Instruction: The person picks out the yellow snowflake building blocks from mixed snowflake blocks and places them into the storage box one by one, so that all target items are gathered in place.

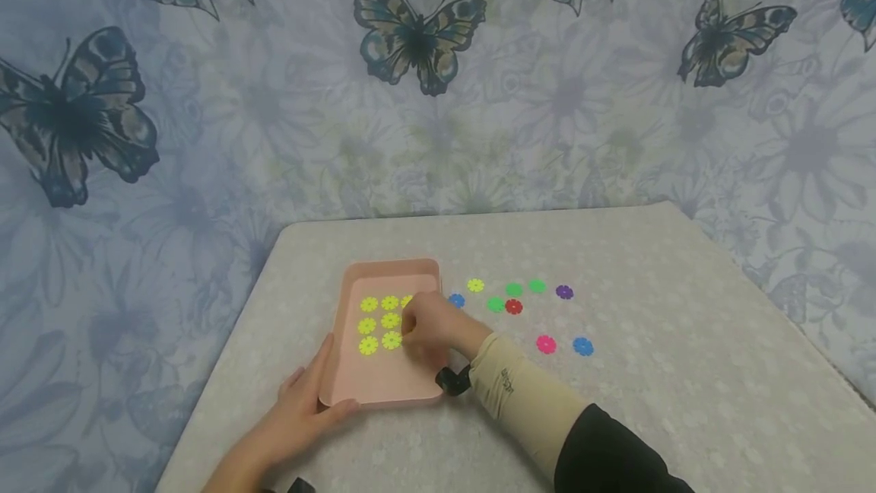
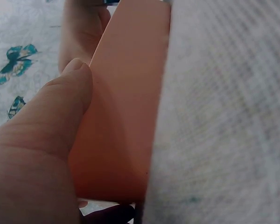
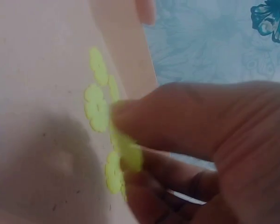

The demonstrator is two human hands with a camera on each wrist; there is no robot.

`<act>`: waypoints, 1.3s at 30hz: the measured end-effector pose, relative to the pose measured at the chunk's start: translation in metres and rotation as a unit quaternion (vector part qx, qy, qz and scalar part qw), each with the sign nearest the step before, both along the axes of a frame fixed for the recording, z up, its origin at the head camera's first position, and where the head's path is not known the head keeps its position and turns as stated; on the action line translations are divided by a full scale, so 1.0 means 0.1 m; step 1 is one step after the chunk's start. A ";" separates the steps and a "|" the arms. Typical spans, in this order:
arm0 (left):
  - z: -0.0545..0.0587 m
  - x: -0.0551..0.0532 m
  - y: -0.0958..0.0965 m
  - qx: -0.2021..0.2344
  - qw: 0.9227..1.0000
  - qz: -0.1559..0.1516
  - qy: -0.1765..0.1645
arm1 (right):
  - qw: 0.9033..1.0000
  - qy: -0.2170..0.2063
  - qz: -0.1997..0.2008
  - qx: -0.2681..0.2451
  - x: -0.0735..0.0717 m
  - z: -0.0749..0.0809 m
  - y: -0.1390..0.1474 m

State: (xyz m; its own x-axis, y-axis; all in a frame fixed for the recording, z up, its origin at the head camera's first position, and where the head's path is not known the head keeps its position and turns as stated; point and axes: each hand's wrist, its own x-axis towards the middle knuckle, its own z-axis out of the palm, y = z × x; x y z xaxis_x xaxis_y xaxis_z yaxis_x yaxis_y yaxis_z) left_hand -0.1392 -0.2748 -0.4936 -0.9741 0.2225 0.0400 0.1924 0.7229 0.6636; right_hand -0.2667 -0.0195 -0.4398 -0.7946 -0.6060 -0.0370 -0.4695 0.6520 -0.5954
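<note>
A pink rectangular tray (image 1: pixel 369 383) lies on the table with several yellow flower-shaped pieces (image 1: pixel 368 325) laid in rows on its floor. My left hand (image 1: pixel 301 405) grips the tray's near left corner, thumb along the front edge and fingers along the left side. In the left wrist view the thumb (image 2: pixel 60 102) presses against the tray wall (image 2: pixel 121 102). Over the tray's right part, my right hand (image 1: pixel 438 326) pinches a yellow flower piece (image 3: pixel 132 156) between thumb and fingers, close above the laid rows. The hand hides part of the tray's right side in the head view.
Right of the tray, loose flower pieces lie on the table: a yellow one (image 1: pixel 475 285), a red one (image 1: pixel 513 306), a purple one (image 1: pixel 564 292), a pink one (image 1: pixel 546 345), blue ones (image 1: pixel 583 346) and green ones (image 1: pixel 537 286). A butterfly-patterned wall (image 1: pixel 479 143) stands behind the table.
</note>
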 end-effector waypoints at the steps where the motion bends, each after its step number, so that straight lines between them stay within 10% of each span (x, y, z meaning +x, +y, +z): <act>1: 0.00 -0.01 0.00 0.000 1.000 0.000 -0.002 | 1.000 -0.004 0.000 0.012 0.01 0.01 0.00; 30: -0.03 -0.04 -0.02 -0.017 1.000 0.005 0.005 | 0.993 0.071 -0.001 0.098 0.04 -0.08 -0.12; 39: -0.03 -0.05 -0.01 -0.020 1.000 0.006 -0.008 | 0.986 0.129 -0.085 -0.062 -0.26 0.12 0.25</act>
